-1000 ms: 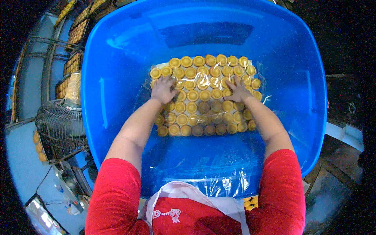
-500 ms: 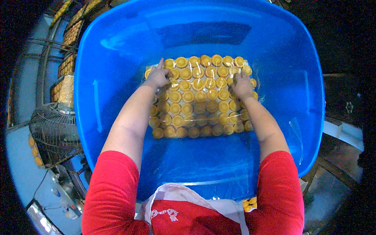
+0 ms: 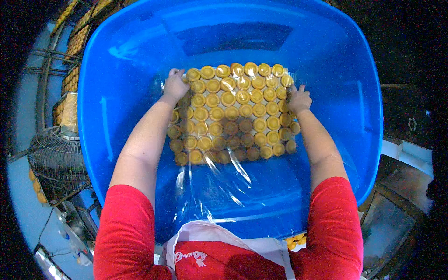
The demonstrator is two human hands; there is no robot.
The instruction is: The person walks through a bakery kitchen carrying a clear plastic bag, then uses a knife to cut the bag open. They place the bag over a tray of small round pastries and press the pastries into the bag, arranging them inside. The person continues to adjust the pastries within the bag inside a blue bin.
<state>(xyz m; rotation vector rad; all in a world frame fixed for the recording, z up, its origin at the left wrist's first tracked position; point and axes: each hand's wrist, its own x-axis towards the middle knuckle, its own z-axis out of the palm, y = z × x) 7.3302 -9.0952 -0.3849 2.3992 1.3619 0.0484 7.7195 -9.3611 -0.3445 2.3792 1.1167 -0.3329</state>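
Observation:
Rows of small round golden pastries (image 3: 227,99) lie in a flat block inside a large blue plastic tub (image 3: 233,186). Over them spreads a clear plastic film (image 3: 238,170), glossy and creased where it runs past the near rows toward me. My left hand (image 3: 175,86) is at the far left corner of the block, its fingers bent and closed on the film's side. At the right side of the block, my right hand (image 3: 300,99) has its fingers stretched and a little apart, touching or very near the film. Some pastries at the sides show beneath the top layer.
The tub's high walls (image 3: 91,93) surround both forearms. Beyond its left rim stand a black wire-caged fan (image 3: 58,158) and racks with trays of baked goods (image 3: 72,79). More yellow pieces (image 3: 296,241) show below the near rim.
Both hands have moved outward, from on top of the pastries to the sides of the block. Bright creases in the film now show across the near part of the tub.

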